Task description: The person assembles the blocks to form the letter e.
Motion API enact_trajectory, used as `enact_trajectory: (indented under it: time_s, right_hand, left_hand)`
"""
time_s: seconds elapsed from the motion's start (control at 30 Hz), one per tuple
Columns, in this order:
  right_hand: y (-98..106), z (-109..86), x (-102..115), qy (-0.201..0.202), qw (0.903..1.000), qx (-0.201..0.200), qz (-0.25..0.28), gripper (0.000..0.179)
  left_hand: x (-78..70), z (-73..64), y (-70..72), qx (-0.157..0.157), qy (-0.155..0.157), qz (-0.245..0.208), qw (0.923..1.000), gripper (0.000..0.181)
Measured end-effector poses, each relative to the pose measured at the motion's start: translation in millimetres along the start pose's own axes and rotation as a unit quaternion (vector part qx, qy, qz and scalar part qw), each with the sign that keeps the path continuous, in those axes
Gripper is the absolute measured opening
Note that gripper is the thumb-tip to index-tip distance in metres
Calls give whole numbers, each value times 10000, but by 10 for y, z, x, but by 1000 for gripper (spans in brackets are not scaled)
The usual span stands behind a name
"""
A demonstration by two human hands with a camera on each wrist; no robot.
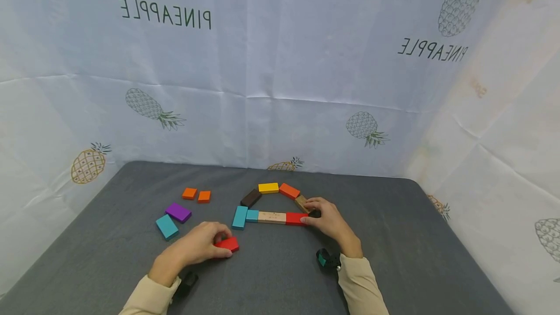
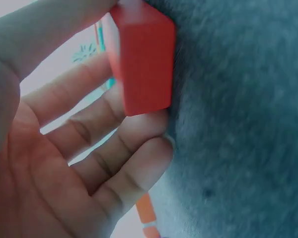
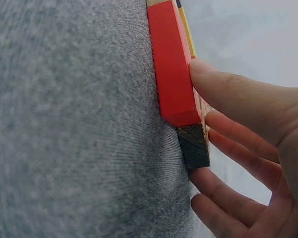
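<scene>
L grip [image 1: 197,246] pinching red blk [image 1: 229,244], long axis ~L-R, rt end farther; R grip [image 1: 329,218]: can't tell.

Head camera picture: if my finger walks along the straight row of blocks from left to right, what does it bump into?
Longer blue block → small blue block → pale wooden block → red block → dark block, partly covered by the right hand.

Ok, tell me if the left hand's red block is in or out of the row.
Out. The left hand holds that red block apart from the row.
</scene>
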State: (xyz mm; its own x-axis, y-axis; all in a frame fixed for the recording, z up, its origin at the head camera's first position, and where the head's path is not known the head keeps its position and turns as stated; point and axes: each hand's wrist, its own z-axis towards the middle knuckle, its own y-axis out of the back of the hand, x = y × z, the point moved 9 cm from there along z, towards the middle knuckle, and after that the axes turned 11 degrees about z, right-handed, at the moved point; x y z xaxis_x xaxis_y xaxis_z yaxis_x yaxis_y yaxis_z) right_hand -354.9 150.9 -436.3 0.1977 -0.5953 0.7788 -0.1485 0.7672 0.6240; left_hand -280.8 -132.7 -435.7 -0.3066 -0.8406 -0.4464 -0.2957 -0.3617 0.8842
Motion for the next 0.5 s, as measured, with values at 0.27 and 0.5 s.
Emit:
enact_trajectory:
  time_s: [0.27,0.5]
  right_hand:
    - [1,5,1,19,10000,-34,22,42]
    - [4,1,-1,11,10000,-22,23,43]
  left_hand:
    - [8,54,-49,-180,374,-71,9991,38]
    - [-25,27,-32,97,-62,-429,9990,50]
